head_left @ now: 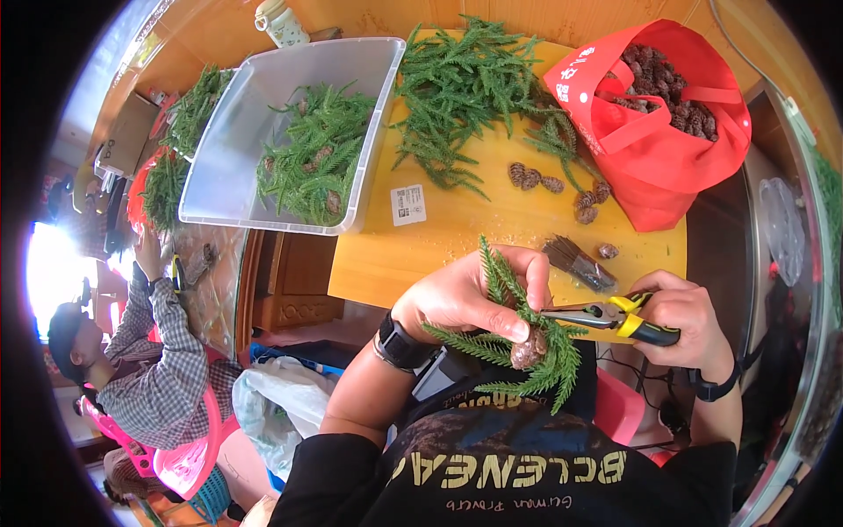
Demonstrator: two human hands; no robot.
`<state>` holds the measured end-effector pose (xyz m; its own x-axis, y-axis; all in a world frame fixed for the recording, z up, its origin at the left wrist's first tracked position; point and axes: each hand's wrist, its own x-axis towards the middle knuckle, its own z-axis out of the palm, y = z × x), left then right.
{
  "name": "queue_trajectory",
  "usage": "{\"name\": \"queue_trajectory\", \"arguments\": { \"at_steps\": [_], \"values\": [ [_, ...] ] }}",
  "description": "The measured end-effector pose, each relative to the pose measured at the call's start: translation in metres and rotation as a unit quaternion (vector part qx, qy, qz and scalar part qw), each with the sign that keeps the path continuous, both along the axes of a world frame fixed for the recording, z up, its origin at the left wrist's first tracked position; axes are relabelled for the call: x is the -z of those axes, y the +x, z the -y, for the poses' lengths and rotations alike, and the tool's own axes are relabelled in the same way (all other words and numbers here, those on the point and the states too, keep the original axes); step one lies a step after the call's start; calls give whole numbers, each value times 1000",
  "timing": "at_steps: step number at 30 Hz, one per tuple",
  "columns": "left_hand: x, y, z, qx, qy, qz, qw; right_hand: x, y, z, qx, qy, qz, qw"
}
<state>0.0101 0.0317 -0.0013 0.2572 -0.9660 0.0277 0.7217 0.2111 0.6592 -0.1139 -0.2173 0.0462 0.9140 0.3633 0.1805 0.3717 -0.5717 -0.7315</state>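
Note:
My left hand [470, 294] grips a bunch of green conifer sprigs [536, 356] with a brown pine cone [528, 350] at its base, held just off the near edge of the yellow table [457, 228]. My right hand [685, 321] is closed on yellow-and-black pliers [615, 314], whose jaws point left and touch the sprigs close to my left thumb. A bundle of thin dark wires [580, 263] lies on the table just above the pliers.
A pile of green sprigs [465, 88] and loose pine cones [531, 178] lie on the table. A red bag [659, 149] holds more cones. A clear plastic bin [228, 149] holds sprigs. At the left sits another person in a checked shirt [167, 369].

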Motion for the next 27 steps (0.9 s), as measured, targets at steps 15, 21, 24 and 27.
{"name": "queue_trajectory", "arguments": {
  "at_steps": [15,21,24,27],
  "values": [
    [-20,-12,9,-315,239,630,668,-5,-18,-4,163,-66,-107,979],
    [-23,-11,4,-281,238,487,792,-1,-20,3,107,-30,-75,991],
    [-29,-5,1,-210,226,349,885,0,-17,5,81,-33,-35,996],
    [-25,-3,-3,-157,196,271,929,4,-14,6,58,-30,-5,998]
  ]
}}
